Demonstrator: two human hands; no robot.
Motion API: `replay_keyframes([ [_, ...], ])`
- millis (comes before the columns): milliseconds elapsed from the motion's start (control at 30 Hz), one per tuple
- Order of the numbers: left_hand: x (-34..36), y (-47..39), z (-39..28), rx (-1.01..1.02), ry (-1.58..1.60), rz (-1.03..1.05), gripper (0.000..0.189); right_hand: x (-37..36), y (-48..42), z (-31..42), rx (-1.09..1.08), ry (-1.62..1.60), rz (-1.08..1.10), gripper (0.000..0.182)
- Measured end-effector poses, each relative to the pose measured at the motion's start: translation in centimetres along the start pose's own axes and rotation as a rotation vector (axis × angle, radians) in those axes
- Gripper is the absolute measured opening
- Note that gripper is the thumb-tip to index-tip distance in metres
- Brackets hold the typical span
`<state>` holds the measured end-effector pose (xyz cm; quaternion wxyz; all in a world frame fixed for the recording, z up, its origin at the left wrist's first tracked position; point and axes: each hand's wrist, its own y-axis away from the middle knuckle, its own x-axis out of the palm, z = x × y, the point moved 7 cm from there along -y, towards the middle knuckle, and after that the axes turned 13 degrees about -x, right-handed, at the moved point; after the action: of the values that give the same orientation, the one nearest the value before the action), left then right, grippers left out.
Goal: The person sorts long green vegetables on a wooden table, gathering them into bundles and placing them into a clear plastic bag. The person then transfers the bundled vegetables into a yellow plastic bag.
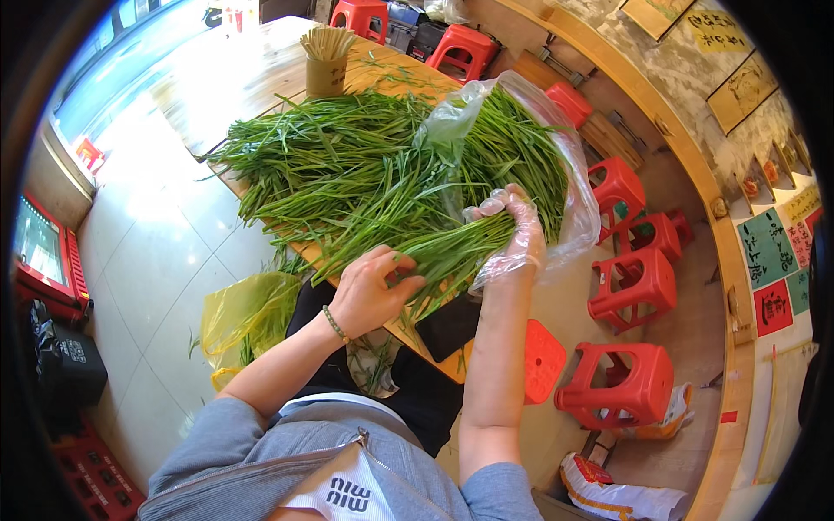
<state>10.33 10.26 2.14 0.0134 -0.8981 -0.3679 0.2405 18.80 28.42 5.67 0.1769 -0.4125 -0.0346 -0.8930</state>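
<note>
My right hand [515, 228], in a clear plastic glove, is closed around a bunch of garlic chives [479, 231] near its pale stem ends. At the bunch's leafy side is my bare left hand [374, 290], with thumb and forefinger around a few leaves; whether they pinch them is hard to tell. Beyond both hands a large heap of the same greens [326, 150] spreads over the wooden table [391, 68]. More greens lie at the right in a clear plastic bag [580, 169], whose edge folds over the heap.
A yellow plastic bag [244, 312] with green leaves hangs below the table's left edge. A dark flat object [449, 329] lies at the near table edge. A holder of chopsticks [327, 71] stands behind the heap. Red plastic stools [635, 286] stand at the right.
</note>
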Motion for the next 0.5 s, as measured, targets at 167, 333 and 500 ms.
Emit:
replay_keyframes([
  [167, 1.4, -1.3, 2.4, -0.264, 0.37, 0.289, 0.012, -0.5, 0.0, 0.1, -0.021, 0.019, -0.015, 0.022],
  [333, 1.8, -1.8, 2.0, -0.366, 0.642, 0.44, 0.014, -0.9, 0.0, -0.3, -0.014, 0.004, -0.039, 0.022],
  [500, 1.3, -2.5, 1.1, -0.347, 0.57, 0.398, 0.014, -1.6, -0.2, -0.8, 0.001, 0.003, -0.066, 0.02],
])
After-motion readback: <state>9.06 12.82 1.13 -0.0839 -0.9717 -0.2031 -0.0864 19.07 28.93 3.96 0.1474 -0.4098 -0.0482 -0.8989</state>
